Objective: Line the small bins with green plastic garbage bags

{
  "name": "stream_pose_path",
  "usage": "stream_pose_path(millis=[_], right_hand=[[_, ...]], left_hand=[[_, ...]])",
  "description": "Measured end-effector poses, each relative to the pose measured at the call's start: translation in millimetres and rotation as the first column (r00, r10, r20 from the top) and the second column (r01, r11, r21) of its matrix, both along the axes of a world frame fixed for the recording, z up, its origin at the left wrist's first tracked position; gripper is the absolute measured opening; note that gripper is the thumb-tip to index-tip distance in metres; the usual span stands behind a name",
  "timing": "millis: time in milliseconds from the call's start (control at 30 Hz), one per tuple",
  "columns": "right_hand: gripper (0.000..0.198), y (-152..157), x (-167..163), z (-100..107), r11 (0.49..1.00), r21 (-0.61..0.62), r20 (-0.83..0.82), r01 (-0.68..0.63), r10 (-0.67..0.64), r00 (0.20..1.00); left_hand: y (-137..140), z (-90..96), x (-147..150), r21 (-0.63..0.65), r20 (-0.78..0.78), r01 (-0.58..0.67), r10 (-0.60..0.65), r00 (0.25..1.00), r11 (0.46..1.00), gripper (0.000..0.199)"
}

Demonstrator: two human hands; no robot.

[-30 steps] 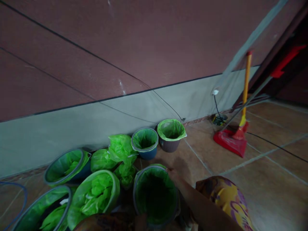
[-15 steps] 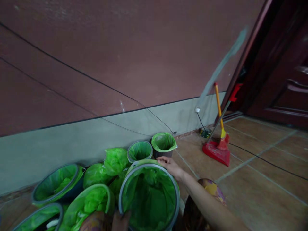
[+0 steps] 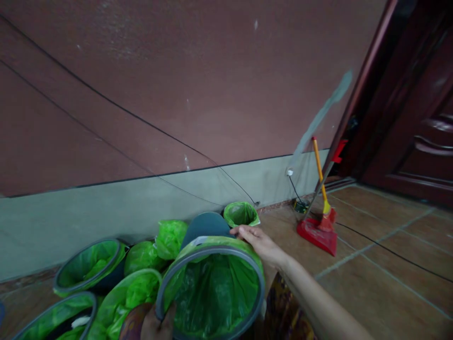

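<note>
A blue-grey trash can (image 3: pixel 207 225) with a grey ring at its mouth is tilted towards me between my hands. Its green plastic liner (image 3: pixel 215 288) is folded over the rim, and the inside looks hollow. My left hand (image 3: pixel 157 323), partly cut off by the lower edge, is closed around the left side of the ring. On the far right edge rests my right hand (image 3: pixel 260 243), its fingers curled over the liner and the can's outside. Just behind stands a smaller can with a green liner (image 3: pixel 241 213).
More lined cans crowd the left, one leaning near the wall (image 3: pixel 88 264) and one holding crumpled green plastic (image 3: pixel 127 297). Stuffed green bags (image 3: pixel 171 238) lie among them. A red dustpan (image 3: pixel 316 236) and a yellow-handled broom (image 3: pixel 320 165) stand right, near a dark cable (image 3: pixel 389 252).
The trash can has tipped further, so its blue-grey outside now shows and covers the can behind it. My left hand has shifted slightly left and up with the rim.
</note>
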State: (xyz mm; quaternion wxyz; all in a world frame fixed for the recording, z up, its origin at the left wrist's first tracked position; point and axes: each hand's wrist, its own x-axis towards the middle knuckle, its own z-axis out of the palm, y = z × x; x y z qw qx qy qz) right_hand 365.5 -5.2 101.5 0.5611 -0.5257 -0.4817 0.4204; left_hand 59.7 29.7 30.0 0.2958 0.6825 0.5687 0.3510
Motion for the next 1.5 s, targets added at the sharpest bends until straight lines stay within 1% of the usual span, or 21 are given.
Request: stream_pose_path(millis=[100, 167, 200, 267, 333, 400, 433, 500, 567, 633, 700, 733, 800, 900, 967, 1033, 1100, 1200, 1300, 1400, 1500], right_hand=[[0.05, -7, -14, 19, 0.994, 0.014, 0.031, -0.109, 0.108, 0.994], [0.049, -9, -22, 24, 0.986, -0.002, 0.005, -0.165, 0.165, 0.986], [0.049, -9, -24, 23, 0.985, -0.012, -0.034, -0.171, 0.171, 0.985], [0.049, -9, -24, 14, 0.989, -0.033, -0.119, -0.145, 0.14, 0.983], [0.05, -9, -20, 3, 0.994, -0.059, -0.125, -0.094, 0.086, 0.988], [0.051, -10, -14, -4, 0.996, -0.085, -0.029, -0.024, 0.021, 0.999], [0.053, -11, -12, -5, 0.996, -0.087, 0.028, 0.007, -0.004, 1.0], [0.057, -14, -12, 4, 0.998, -0.066, 0.119, 0.02, -0.012, 0.993], [0.059, -20, -19, 20, 0.999, -0.02, 0.183, -0.04, 0.043, 0.982], [0.053, -25, -29, 39, 0.991, 0.012, 0.255, -0.132, 0.124, 0.959], [0.043, -27, -40, 51, 0.977, -0.009, 0.299, -0.212, 0.205, 0.932], [0.04, -27, -44, 53, 0.97, -0.031, 0.296, -0.239, 0.238, 0.925], [0.037, -26, -47, 50, 0.961, -0.077, 0.246, -0.265, 0.276, 0.929], [0.037, -23, -42, 37, 0.967, -0.109, 0.192, -0.231, 0.249, 0.949], [0.035, -23, -37, 31, 0.978, -0.097, 0.262, -0.186, 0.206, 0.943], [0.036, -24, -37, 32, 0.979, -0.075, 0.374, -0.188, 0.202, 0.905], [0.037, -23, -42, 36, 0.968, -0.078, 0.463, -0.238, 0.246, 0.851], [0.029, -19, -58, 40, 0.949, -0.114, 0.501, -0.295, 0.311, 0.807], [0.026, -11, -68, 32, 0.946, -0.111, 0.436, -0.304, 0.321, 0.841], [0.024, -3, -67, 22, 0.955, -0.084, 0.376, -0.286, 0.296, 0.878], [0.023, -4, -60, 19, 0.976, -0.063, 0.461, -0.209, 0.214, 0.861]], left_hand=[[-7, 8.7, -6, 0.101, -0.135, -0.022, 0.036, 0.99, 0.995, 0.025], [-9, 7.0, -10, 0.156, -0.166, -0.015, 0.041, 0.985, 0.988, 0.026], [-10, 4.4, -12, 0.174, -0.171, -0.004, 0.035, 0.985, 0.985, 0.027], [-9, -2.8, -17, 0.214, -0.19, 0.031, 0.011, 0.982, 0.976, 0.027], [-7, -9.8, -22, 0.28, -0.221, 0.069, -0.006, 0.975, 0.958, 0.027], [-5, -13.8, -25, 0.347, -0.253, 0.107, -0.017, 0.967, 0.932, 0.028], [-4, -14.1, -26, 0.369, -0.265, 0.12, -0.02, 0.964, 0.922, 0.03], [-3, -11.0, -25, 0.385, -0.283, 0.137, -0.025, 0.959, 0.913, 0.036], [-4, -4.3, -21, 0.377, -0.299, 0.149, -0.033, 0.954, 0.914, 0.04], [-5, 3.8, -16, 0.361, -0.317, 0.174, -0.055, 0.947, 0.916, 0.042], [-8, 11.0, -10, 0.347, -0.34, 0.19, -0.066, 0.938, 0.918, 0.043], [-9, 13.9, -8, 0.34, -0.35, 0.193, -0.067, 0.935, 0.92, 0.044], [-12, 18.5, -4, 0.321, -0.36, 0.192, -0.068, 0.93, 0.927, 0.045], [-17, 23.5, 0, 0.269, -0.388, 0.191, -0.075, 0.918, 0.944, 0.047], [-19, 26.9, 2, 0.218, -0.434, 0.187, -0.077, 0.898, 0.958, 0.048], [-21, 31.1, 5, 0.171, -0.476, 0.19, -0.088, 0.875, 0.967, 0.048], [-23, 36.1, 8, 0.135, -0.501, 0.21, -0.116, 0.858, 0.968, 0.049], [-26, 42.5, 15, 0.093, -0.506, 0.266, -0.185, 0.842, 0.959, 0.05], [-26, 43.8, 21, 0.058, -0.479, 0.3, -0.237, 0.845, 0.952, 0.05], [-25, 40.1, 25, 0.042, -0.464, 0.3, -0.247, 0.851, 0.953, 0.051], [-23, 36.4, 27, 0.028, -0.472, 0.315, -0.265, 0.841, 0.949, 0.051]])
